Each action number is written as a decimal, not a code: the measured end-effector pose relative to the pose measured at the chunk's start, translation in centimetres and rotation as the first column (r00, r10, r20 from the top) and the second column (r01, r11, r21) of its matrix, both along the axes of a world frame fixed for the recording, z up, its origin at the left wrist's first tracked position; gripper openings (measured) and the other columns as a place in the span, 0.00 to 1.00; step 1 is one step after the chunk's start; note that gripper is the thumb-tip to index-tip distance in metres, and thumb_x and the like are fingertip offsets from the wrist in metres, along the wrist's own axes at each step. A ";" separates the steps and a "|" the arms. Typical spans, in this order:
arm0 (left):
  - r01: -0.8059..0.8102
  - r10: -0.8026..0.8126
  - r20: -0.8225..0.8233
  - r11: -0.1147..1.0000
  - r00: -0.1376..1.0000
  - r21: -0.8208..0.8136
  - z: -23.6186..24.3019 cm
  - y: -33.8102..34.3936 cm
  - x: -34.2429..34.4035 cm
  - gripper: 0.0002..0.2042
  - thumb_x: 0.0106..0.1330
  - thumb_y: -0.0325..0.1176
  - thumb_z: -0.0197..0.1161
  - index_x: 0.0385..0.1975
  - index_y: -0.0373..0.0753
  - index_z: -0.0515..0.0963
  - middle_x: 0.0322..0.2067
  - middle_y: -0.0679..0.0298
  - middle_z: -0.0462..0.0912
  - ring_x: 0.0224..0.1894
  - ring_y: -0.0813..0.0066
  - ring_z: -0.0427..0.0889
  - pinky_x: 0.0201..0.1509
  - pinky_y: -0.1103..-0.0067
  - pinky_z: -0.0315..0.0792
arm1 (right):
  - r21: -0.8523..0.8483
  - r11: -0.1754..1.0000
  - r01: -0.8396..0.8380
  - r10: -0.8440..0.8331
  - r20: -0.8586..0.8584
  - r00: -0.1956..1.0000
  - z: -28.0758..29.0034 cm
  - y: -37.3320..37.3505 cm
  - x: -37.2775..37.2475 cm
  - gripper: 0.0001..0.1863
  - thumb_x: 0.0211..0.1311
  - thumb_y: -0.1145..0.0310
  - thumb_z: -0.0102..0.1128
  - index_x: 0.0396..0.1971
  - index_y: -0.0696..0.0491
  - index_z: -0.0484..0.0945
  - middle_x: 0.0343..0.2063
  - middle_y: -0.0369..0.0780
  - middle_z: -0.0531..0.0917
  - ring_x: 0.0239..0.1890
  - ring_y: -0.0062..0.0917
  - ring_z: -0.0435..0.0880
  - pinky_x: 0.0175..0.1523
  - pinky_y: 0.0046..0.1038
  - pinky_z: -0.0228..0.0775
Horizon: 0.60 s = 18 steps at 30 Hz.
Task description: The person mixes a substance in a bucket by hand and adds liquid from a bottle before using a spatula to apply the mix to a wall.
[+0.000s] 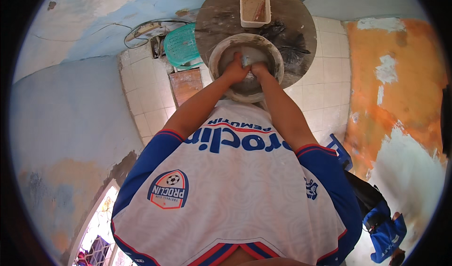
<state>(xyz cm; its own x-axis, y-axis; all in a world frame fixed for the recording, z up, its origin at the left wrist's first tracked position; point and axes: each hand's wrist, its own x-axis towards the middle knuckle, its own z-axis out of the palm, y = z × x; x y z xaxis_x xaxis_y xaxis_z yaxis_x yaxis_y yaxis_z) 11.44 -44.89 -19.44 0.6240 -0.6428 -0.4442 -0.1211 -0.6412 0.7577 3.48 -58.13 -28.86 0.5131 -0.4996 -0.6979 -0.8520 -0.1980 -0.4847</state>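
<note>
Both of my hands are down inside a round, grey-stained basin (278, 63) in front of me. Greyish, cloudy liquid and a pale patch lie in its bottom. My left hand (236, 70) reaches in from the left, thumb side raised and the other fingers curled. Beside it, close to touching, my right hand (258, 69) is closed like a fist. Something small and pale shows between the two hands, but I cannot make out its kind. The fingertips are partly hidden by the hands themselves.
The basin is at the near edge of a round dark table (212, 16). Beyond it stands a white rectangular tub (243, 12) with a brown piece inside. Crumpled black plastic bags (293, 51) lie right. A green plastic chair (181, 44) stands left; a person in blue (388, 235) is behind right.
</note>
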 end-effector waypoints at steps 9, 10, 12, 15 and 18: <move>0.033 -0.033 -0.014 0.999 0.999 -0.005 0.5 0.7 1.4 0.41 0.60 0.42 0.67 0.69 0.32 0.53 0.58 0.35 0.75 0.61 0.41 0.77 0.64 0.61 0.71 | -0.179 0.983 0.034 -0.029 0.033 0.999 -1.1 0.5 0.6 0.18 0.51 0.70 0.66 0.41 0.65 0.84 0.43 0.54 0.87 0.43 0.36 0.88 0.47 0.40 0.77; 0.001 0.003 -0.077 0.998 0.997 0.055 0.7 0.2 1.3 0.42 0.59 0.42 0.67 0.69 0.31 0.52 0.59 0.36 0.74 0.62 0.44 0.76 0.65 0.63 0.71 | -0.227 0.971 -0.071 0.068 -0.019 0.998 -0.2 0.4 0.8 0.18 0.52 0.69 0.66 0.42 0.64 0.84 0.44 0.54 0.86 0.44 0.38 0.87 0.48 0.40 0.77; -0.054 0.088 -0.195 0.983 0.977 0.175 1.3 -0.7 1.2 0.44 0.58 0.42 0.68 0.71 0.29 0.51 0.62 0.37 0.71 0.65 0.48 0.74 0.66 0.66 0.70 | -0.307 0.908 -0.284 0.253 -0.138 0.958 1.6 0.3 0.8 0.17 0.55 0.68 0.65 0.42 0.61 0.84 0.46 0.54 0.85 0.46 0.44 0.87 0.51 0.41 0.78; 0.096 -0.042 -0.317 0.983 0.948 0.158 1.9 -0.8 2.1 0.49 0.58 0.40 0.67 0.73 0.26 0.45 0.66 0.40 0.68 0.68 0.53 0.71 0.68 0.71 0.68 | -0.423 0.906 -0.022 0.001 -0.050 0.999 3.3 2.1 -0.1 0.14 0.61 0.66 0.61 0.44 0.55 0.84 0.48 0.51 0.85 0.50 0.46 0.85 0.54 0.41 0.78; 0.090 -0.015 -0.425 0.984 0.905 0.157 3.3 -0.8 2.5 0.54 0.57 0.38 0.68 0.75 0.26 0.36 0.67 0.41 0.67 0.68 0.53 0.70 0.69 0.72 0.67 | -0.472 0.846 -0.249 0.224 -0.110 0.968 2.6 2.2 -0.8 0.11 0.67 0.67 0.55 0.44 0.51 0.83 0.48 0.46 0.85 0.52 0.41 0.85 0.55 0.39 0.78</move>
<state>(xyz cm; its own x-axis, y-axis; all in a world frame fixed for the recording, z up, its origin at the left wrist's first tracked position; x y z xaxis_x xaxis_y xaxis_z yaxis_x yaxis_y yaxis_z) 13.92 -45.71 -16.19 0.3224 -0.5617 -0.7619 0.1474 -0.7653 0.6266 2.71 -55.94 -26.23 0.6302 -0.6457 -0.4313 -0.7696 -0.5932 -0.2364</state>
